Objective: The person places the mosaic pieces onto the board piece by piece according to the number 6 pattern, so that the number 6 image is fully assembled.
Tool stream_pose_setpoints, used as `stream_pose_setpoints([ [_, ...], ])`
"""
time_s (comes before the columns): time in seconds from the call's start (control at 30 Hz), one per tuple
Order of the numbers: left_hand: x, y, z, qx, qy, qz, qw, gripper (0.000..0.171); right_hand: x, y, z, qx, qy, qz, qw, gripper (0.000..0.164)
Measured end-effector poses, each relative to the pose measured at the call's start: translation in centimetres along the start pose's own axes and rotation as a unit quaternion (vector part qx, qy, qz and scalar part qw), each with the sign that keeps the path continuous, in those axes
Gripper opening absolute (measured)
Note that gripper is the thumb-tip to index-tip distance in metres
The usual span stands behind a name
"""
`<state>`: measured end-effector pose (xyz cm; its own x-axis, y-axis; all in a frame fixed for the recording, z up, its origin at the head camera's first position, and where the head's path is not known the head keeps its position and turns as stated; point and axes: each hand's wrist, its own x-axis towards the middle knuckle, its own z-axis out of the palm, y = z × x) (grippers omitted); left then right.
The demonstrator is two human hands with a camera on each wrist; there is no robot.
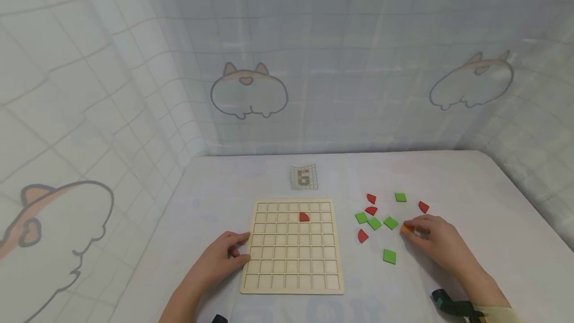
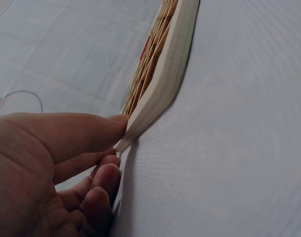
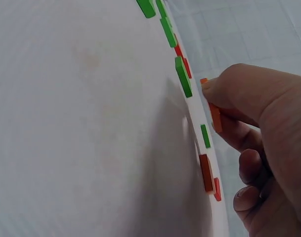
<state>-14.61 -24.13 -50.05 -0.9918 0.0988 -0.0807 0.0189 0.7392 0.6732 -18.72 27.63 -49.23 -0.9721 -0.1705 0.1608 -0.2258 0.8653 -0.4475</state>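
A pale wooden grid board (image 1: 291,294) lies on the table, with one red quarter-circle piece (image 1: 304,217) in a cell of an upper row. My left hand (image 1: 219,258) rests at the board's left side, thumb and index fingertip spread along the edge. Up close, the left thumb (image 2: 86,129) presses the board's side (image 2: 177,64). To the right of the board, my right hand (image 1: 437,241) pinches an orange tile (image 3: 215,117) between thumb and fingers, held over the table. Beneath that hand lies an orange-red piece (image 3: 206,173), seen in the right wrist view.
Several green square tiles (image 1: 390,223) and red quarter-circle pieces (image 1: 362,236) lie scattered between the board and my right hand. A small printed card (image 1: 304,177) with a gridded figure lies behind the board. White patterned curtains (image 1: 336,64) surround the table.
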Motion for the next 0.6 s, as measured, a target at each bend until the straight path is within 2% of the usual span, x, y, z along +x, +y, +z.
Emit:
stream_pose_setpoints([
  [0.27,-0.2,0.5,-0.1,0.008,0.002,-0.006,1.0,0.054,0.5,-1.2,-0.1,0.016,0.001,-0.014,1.0,0.026],
  [0.6,-0.4,0.9,-0.4,0.012,-0.001,-0.005,0.9999,0.053,2.2,-4.2,0.2,0.022,-0.014,-0.061,0.998,0.023],
])
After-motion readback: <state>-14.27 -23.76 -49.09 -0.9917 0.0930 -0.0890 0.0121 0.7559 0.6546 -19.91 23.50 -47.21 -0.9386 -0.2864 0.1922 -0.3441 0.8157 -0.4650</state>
